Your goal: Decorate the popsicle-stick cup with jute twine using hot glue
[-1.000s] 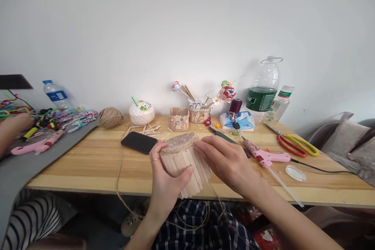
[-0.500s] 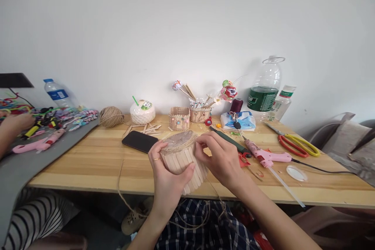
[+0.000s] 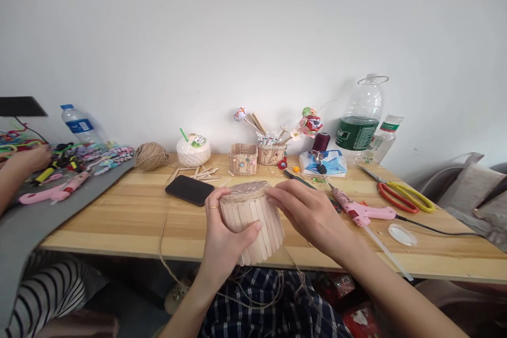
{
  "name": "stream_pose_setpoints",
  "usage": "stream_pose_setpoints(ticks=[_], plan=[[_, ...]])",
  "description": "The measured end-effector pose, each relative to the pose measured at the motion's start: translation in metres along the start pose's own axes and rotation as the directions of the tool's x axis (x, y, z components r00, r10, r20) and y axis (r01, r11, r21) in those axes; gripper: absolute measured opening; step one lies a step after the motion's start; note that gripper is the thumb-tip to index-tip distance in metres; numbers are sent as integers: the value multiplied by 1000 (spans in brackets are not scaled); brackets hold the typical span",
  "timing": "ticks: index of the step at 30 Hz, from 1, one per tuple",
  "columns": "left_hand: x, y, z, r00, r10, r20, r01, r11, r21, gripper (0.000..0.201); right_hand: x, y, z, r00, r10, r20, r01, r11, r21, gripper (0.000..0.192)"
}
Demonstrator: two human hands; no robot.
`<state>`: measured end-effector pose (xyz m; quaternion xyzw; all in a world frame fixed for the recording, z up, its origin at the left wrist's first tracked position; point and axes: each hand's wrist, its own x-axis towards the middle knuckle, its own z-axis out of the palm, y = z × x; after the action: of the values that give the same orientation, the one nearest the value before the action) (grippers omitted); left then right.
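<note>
the pot (image 3: 267,229) has come more upright — half a second ago it leaned, its base swung to the right — and the right hand (image 3: 311,214) has gone from a curl near the rim to a flatter reach, fingertips against the rim's right side. the left hand (image 3: 225,243) is clamped round the pot, thumb across the sticks, holding it over the near edge of the table (image 3: 119,227). the right fingertips look close together at the twine (image 3: 245,197), but whether they pinch it or only press i cannot tell. to my eye this is the twine being seated against the rim, with the left hand as the steady clamp; a loose strand (image 3: 160,248) hangs off the table, so the winding seems unfinished.
</note>
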<state>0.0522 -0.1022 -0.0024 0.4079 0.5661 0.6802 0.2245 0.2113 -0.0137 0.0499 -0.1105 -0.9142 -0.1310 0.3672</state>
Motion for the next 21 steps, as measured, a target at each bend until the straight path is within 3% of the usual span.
stream_pose_setpoints(ticks=[5,9,12,16,21], plan=[[3,1,2,999,40,-30,-38,997,68,63,5,0,-7,991,-96,91,109,983,-146,31],[3,2,6,995,52,-88,-48,998,44,61,11,0,6,994,-96,-52,86,983,-162,25],[-1,1,10,992,52,-116,-51,999,12,61,13,4,18,989,-26,-144,2,987,-163,21],[-10,-1,12,994,53,-92,-59,996,-66,62,14,17,19,952,160,-259,-197,973,-122,18],[-9,-1,9,999,-14,34,21,977,-212,60,4,30,8,924,323,-203,-340,939,-51,22]])
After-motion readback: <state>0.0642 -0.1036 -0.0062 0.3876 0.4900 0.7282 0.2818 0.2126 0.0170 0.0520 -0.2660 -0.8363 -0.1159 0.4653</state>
